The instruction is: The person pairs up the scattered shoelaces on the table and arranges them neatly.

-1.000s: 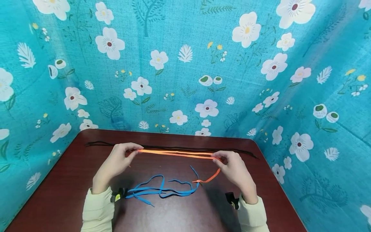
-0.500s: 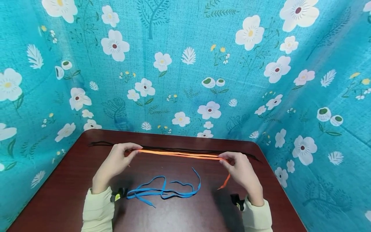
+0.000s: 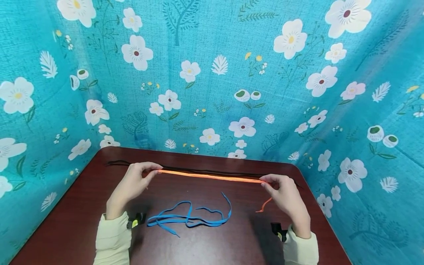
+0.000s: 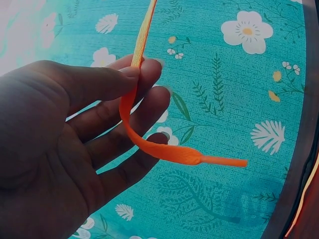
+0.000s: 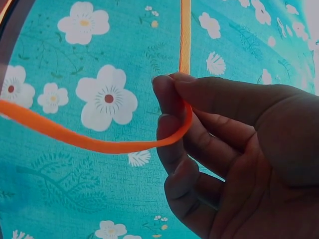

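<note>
An orange shoelace is stretched between both hands above the table, its strands close together. My left hand pinches it between thumb and forefinger. In the left wrist view the orange shoelace runs down past the left hand, and its plastic tip hangs free. My right hand pinches the other end with thumb and forefinger; a loose tail hangs below it. In the right wrist view the orange shoelace passes through the right hand and curves off to the left.
A blue shoelace lies in loose loops on the dark red table between the forearms. Behind the hands, a black shoelace lies stretched along the far edge. A turquoise flowered cloth hangs around the table.
My right hand has moved to the right, drawing the orange lace longer and straighter. Its tail has come away from the blue shoelace. The left hand has stayed nearly still.
</note>
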{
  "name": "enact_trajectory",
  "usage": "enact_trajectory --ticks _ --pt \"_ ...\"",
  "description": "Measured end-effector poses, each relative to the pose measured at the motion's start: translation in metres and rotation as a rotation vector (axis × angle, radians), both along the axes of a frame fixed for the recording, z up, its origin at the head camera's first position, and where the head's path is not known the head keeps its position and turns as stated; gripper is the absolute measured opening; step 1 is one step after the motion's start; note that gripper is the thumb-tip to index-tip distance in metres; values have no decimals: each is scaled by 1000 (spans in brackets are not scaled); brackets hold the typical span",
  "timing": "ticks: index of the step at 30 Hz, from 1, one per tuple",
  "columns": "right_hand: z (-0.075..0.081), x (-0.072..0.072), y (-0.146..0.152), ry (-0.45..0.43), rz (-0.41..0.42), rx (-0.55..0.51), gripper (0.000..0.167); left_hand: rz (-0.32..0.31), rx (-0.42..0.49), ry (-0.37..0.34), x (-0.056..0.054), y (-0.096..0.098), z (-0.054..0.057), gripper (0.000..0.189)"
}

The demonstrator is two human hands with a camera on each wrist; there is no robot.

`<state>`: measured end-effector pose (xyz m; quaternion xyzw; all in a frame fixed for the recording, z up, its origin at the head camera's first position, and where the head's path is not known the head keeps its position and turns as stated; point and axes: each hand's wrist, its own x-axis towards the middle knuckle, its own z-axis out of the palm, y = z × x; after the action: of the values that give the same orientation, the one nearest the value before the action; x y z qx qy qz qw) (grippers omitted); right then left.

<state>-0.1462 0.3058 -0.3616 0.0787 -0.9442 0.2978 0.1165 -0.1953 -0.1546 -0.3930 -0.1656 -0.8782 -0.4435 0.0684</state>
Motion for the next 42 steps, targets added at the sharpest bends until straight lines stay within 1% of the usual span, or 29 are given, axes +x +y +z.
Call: enact_trajectory --ticks 3,10,16,19,27,35,42 --pt "1 0 2 0 -5 3 19 0 3 -5 0 -1 0 19" --pt "3 1 6 -9 -32 26 22 7 1 16 -1 -3 -1 19" --pt "1 -1 15 -5 -56 49 23 15 2 -3 -2 -7 -2 20" --pt "0 -1 20 -6 -74 55 23 22 1 1 -4 -11 -5 19" --pt "-1 -3 28 -50 -87 29 23 54 0 10 -6 -19 -10 19" --pt "-5 -5 37 -68 -144 45 22 78 -19 30 -9 -24 -14 18" --pt "-10 -9 45 -126 -161 30 26 76 -4 8 -12 -25 -17 19"
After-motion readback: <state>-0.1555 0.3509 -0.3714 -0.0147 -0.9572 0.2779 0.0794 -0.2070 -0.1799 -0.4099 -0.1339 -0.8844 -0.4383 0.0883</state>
